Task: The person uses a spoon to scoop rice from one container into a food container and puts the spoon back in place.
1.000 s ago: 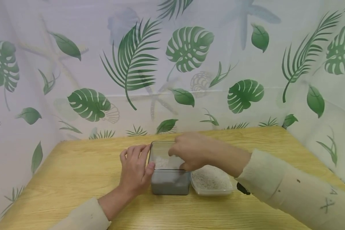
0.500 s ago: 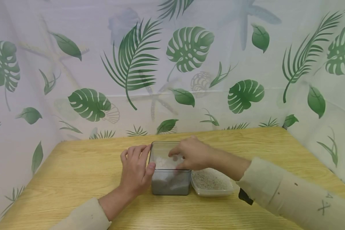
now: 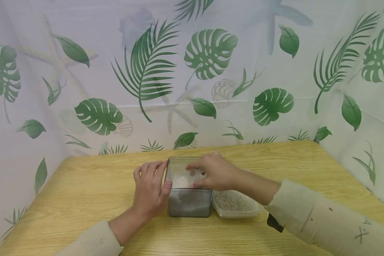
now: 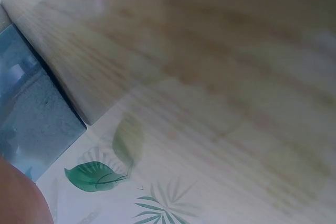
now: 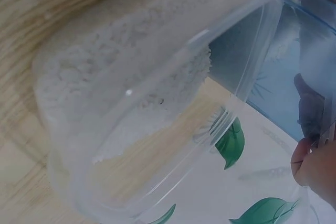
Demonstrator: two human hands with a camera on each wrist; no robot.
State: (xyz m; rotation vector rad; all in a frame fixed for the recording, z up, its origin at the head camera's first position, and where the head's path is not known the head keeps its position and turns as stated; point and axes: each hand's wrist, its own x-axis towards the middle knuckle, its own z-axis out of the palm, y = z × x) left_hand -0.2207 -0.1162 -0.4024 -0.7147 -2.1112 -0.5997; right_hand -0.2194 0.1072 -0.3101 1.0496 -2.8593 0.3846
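On the table stands a see-through grey box [image 3: 190, 202] with whitish stuff showing inside. My left hand [image 3: 149, 188] holds its left side, thumb by the front rim, fingers toward the back. My right hand [image 3: 218, 172] is over the box's right part, thumb and index finger spread apart. In the right wrist view, dark finger shapes show through the tinted plastic; whether the fingers pinch anything is unclear. Right of the box, touching or nearly so, sits a clear plastic tub [image 3: 236, 214] holding white grains like rice [image 5: 131, 61].
The yellow wood-grain table [image 3: 99, 192] runs back to a leaf-patterned curtain [image 3: 160, 131], which also encloses both sides. A dark device [image 3: 274, 223] hangs below my right cuff, just right of the tub.
My right hand's fingers have opened wider, and its forearm has dropped slightly. The left hand, box and tub stay where they were.
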